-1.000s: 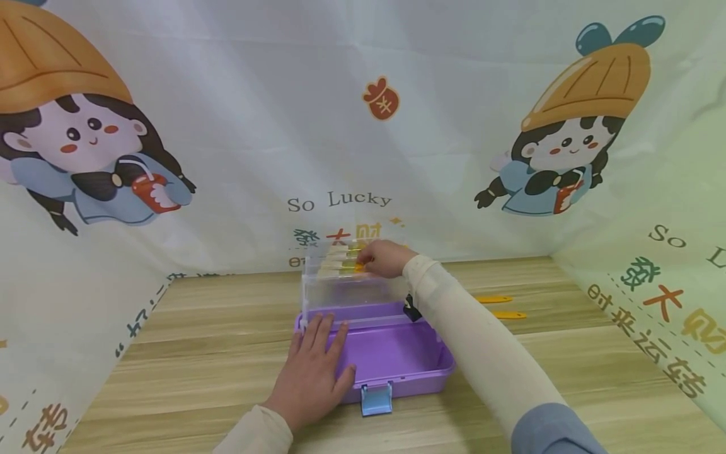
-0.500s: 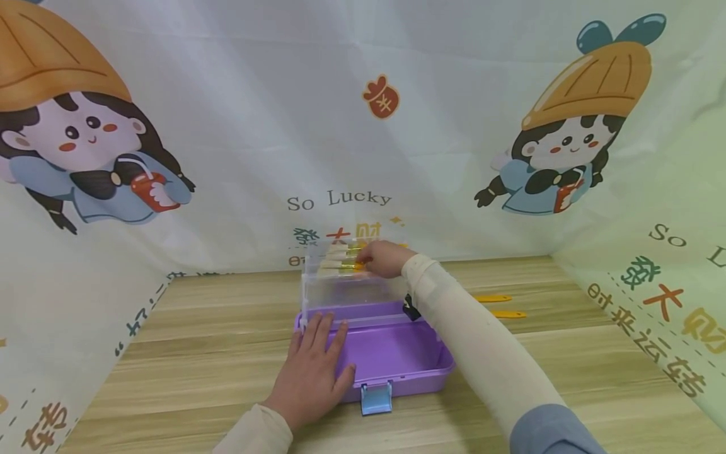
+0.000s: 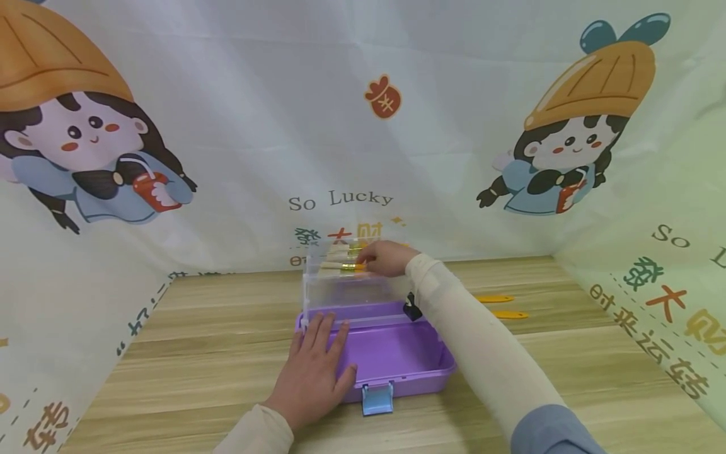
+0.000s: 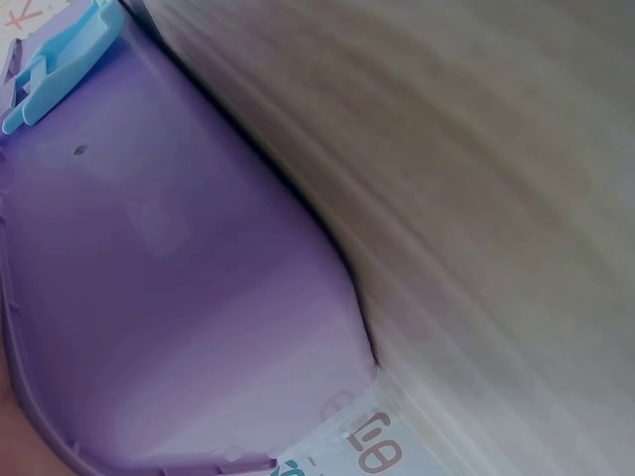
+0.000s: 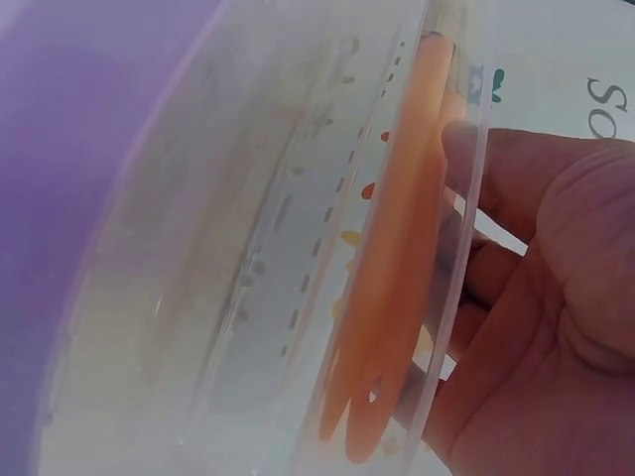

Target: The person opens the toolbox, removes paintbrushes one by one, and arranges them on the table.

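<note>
My left hand (image 3: 314, 372) rests with fingers spread over the left rim of a purple plastic box (image 3: 397, 384) with a pale blue latch (image 3: 377, 399). In the left wrist view the purple wall (image 4: 179, 258) of the box fills the left side. Behind the box's opening stands a clear plastic compartment (image 3: 317, 291), holding several paintbrushes (image 3: 337, 267) with pale bristles, gold ferrules and orange-yellow handles. My right hand (image 3: 388, 258) reaches to it and pinches a paintbrush by its handle. In the right wrist view, orange handles (image 5: 397, 258) show through the clear wall (image 5: 474, 228), close to my curled fingers.
Two yellow handles (image 3: 509, 314) lie on the wooden table (image 3: 567, 366), partly hidden by my right forearm. A small black object (image 3: 412, 308) sits at the box's back right. A printed cloth (image 3: 255, 126) hangs behind and along both sides.
The bristle ends nearest me in the clear compartment have drawn closer together under my right fingers. My left hand and the box stay in place.
</note>
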The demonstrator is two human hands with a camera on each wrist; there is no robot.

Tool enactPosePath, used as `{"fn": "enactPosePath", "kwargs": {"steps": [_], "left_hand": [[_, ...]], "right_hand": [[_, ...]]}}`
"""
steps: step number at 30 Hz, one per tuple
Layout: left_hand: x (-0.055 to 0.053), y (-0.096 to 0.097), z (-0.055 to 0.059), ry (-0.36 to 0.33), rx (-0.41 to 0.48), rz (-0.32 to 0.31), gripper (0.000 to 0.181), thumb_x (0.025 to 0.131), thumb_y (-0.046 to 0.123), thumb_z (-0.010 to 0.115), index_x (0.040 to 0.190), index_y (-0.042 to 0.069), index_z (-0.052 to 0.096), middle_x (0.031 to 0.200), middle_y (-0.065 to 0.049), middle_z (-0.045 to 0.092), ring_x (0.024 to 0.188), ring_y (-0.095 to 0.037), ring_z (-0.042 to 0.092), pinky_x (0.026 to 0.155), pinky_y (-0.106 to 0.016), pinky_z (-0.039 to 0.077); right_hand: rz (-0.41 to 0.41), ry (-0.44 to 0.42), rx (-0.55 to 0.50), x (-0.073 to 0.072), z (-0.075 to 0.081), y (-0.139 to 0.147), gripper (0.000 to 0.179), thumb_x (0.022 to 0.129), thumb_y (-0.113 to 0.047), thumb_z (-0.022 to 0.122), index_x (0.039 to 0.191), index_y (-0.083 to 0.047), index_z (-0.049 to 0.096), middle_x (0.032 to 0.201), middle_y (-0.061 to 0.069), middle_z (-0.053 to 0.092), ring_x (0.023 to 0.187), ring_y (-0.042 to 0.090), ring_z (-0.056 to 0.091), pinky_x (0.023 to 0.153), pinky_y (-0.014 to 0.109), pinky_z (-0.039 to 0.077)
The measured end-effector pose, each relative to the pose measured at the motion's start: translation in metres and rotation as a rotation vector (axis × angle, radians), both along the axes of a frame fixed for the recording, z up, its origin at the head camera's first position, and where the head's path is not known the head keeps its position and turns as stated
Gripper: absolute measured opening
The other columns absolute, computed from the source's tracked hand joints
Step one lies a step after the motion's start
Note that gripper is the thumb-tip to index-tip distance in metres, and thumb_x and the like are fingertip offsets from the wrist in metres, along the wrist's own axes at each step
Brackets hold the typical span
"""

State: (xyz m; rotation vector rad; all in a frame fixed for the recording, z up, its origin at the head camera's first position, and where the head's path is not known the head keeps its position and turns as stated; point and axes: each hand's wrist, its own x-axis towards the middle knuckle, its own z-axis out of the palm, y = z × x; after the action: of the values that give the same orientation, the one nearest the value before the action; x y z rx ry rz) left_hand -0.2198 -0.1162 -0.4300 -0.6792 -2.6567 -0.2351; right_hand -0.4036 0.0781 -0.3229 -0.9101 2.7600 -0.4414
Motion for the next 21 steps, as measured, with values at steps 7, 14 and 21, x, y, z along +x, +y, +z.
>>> {"fn": "enactPosePath", "kwargs": {"steps": [7, 14, 21], "left_hand": [[0.0009, 0.0003, 0.0005, -0.011, -0.002, 0.002, 0.067, 0.096, 0.044, 0.053, 0.149, 0.005, 0.044, 0.154, -0.022, 0.032, 0.144, -0.042, 0.024, 0.112, -0.063, 0.023], [0.0016, -0.0001, 0.0004, -0.004, -0.007, 0.011, 0.067, 0.096, 0.045, 0.052, 0.149, 0.005, 0.045, 0.154, -0.022, 0.033, 0.144, -0.041, 0.025, 0.112, -0.063, 0.024], [0.001, 0.0006, 0.0002, 0.006, 0.007, 0.004, 0.066, 0.095, 0.043, 0.054, 0.148, 0.005, 0.046, 0.153, -0.022, 0.034, 0.143, -0.042, 0.026, 0.112, -0.063, 0.023]], "right_hand": [[-0.025, -0.004, -0.01, -0.0012, 0.0027, 0.0001, 0.03, 0.099, -0.018, 0.06, 0.126, -0.01, 0.068, 0.124, 0.006, 0.066, 0.115, 0.022, 0.059, 0.102, 0.036, 0.045], [-0.047, 0.003, 0.01, -0.0003, 0.0021, -0.0035, 0.027, 0.098, -0.017, 0.061, 0.123, -0.009, 0.069, 0.12, 0.005, 0.068, 0.112, 0.022, 0.061, 0.1, 0.037, 0.047], [-0.07, 0.015, -0.007, 0.0004, 0.0005, -0.0051, 0.023, 0.098, -0.014, 0.06, 0.118, -0.007, 0.068, 0.11, 0.005, 0.067, 0.102, 0.02, 0.061, 0.091, 0.036, 0.05]]}}
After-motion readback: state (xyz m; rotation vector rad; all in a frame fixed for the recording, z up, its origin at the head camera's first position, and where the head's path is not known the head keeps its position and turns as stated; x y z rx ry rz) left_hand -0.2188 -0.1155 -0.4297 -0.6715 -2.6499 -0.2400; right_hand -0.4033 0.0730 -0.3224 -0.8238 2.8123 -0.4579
